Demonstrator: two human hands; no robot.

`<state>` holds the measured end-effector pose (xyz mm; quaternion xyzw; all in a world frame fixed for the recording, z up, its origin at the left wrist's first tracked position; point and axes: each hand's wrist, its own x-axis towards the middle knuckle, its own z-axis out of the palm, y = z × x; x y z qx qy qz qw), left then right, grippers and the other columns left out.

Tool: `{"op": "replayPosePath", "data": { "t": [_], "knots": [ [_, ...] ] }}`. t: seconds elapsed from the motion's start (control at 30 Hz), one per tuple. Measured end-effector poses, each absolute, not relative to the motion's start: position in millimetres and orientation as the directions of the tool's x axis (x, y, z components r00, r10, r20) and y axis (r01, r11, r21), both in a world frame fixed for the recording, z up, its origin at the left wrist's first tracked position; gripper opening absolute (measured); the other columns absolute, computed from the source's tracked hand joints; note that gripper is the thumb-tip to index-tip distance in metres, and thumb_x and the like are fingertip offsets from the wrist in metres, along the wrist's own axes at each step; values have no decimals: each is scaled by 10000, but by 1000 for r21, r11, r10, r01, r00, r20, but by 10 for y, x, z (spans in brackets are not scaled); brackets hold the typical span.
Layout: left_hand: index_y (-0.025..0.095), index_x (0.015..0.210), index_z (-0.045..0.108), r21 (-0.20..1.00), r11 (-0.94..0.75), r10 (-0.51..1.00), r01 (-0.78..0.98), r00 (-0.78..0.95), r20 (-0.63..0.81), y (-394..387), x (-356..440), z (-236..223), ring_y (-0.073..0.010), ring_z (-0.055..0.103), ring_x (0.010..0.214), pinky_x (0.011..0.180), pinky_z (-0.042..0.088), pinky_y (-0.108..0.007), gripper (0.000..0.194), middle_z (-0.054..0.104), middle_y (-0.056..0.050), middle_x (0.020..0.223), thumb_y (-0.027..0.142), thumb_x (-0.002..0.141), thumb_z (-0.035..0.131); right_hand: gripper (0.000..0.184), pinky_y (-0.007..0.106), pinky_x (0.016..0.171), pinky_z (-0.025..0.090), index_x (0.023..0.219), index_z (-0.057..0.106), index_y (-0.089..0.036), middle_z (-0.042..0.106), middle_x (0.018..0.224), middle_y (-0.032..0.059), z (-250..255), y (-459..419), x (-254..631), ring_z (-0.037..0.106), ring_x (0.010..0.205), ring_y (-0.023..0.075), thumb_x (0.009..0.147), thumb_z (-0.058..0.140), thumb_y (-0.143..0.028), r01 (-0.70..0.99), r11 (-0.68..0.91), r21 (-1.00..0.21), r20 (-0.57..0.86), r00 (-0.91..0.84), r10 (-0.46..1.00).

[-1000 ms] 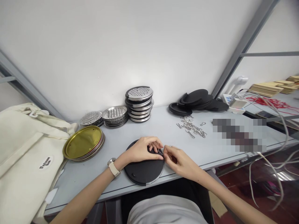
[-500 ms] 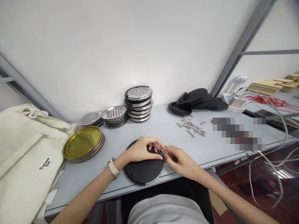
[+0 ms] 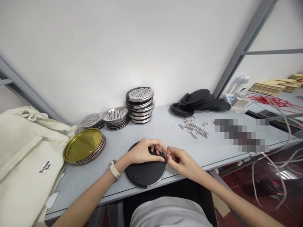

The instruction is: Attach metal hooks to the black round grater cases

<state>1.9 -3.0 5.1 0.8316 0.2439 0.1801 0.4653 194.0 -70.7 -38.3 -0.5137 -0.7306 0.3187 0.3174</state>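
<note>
Black disc [image 3: 145, 173], partly silver-rimmed, is lying beneath the left hand [image 3: 142, 152], whose hold is unclear; the right hand [image 3: 181, 162] is pinching a metal clip [image 3: 163, 154]. Grey table [image 3: 113, 142] is surrounding them, white wall [image 3: 118, 47] rising beyond.

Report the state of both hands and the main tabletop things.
Round black disc, partly hidden
Left hand, curled over it
Right hand, pinched beside its rim
Silver metal clips, scattered
Round perforated silver metal plates, stacked
Round gold metal plate, atop a stack
Round black pads, heaped
</note>
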Motion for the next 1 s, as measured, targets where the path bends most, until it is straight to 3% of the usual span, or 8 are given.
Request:
{"op": "replayPosePath", "data": {
  "t": [0.23, 0.43, 0.63, 1.0],
  "knots": [
    [169, 1003, 643, 848, -481, 559, 223, 823, 101, -33, 20, 44, -126, 593, 783, 731, 465, -245, 290, 650, -28, 881, 252, 733, 707, 255, 215, 502, 253, 692, 355, -208, 325, 582, -70, -380, -703, 1963, 303, 529, 87, 916, 387, -327, 487, 268, -832, 141, -281, 949],
    [156, 951, 639, 818, -541, 553, 197, 815, 170, -31, 18, 34, -113, 572, 750, 718, 464, -243, 276, 613, -25, 870, 286, 722, 720, 222, 224, 531, 302, 735, 392, -210, 421, 634, -42, -337, -730, 1928, 388, 575, 110, 927, 391, -321, 567, 360, -741, 203, -322, 925],
    [152, 918, 636, 796, -540, 610, 271, 778, 149, -36, 34, 20, -97, 540, 717, 683, 452, -222, 160, 604, -24, 856, 270, 867, 543, 225, 233, 546, 323, 723, 380, -217, 417, 621, -39, -330, -731, 1909, 404, 579, 124, 940, 366, -277, 631, 383, -675, 224, -319, 921],
    [156, 832, 648, 736, -589, 659, 333, 725, 199, -32, 61, 6, -91, 512, 686, 628, 405, -205, 78, 602, 3, 771, 165, 814, 572, 105, 227, 526, 335, 832, 456, -211, 463, 638, -40, -325, -756, 1908, 420, 552, 115, 912, 412, -262, 595, 363, -717, 214, -307, 927]
  ]
}}
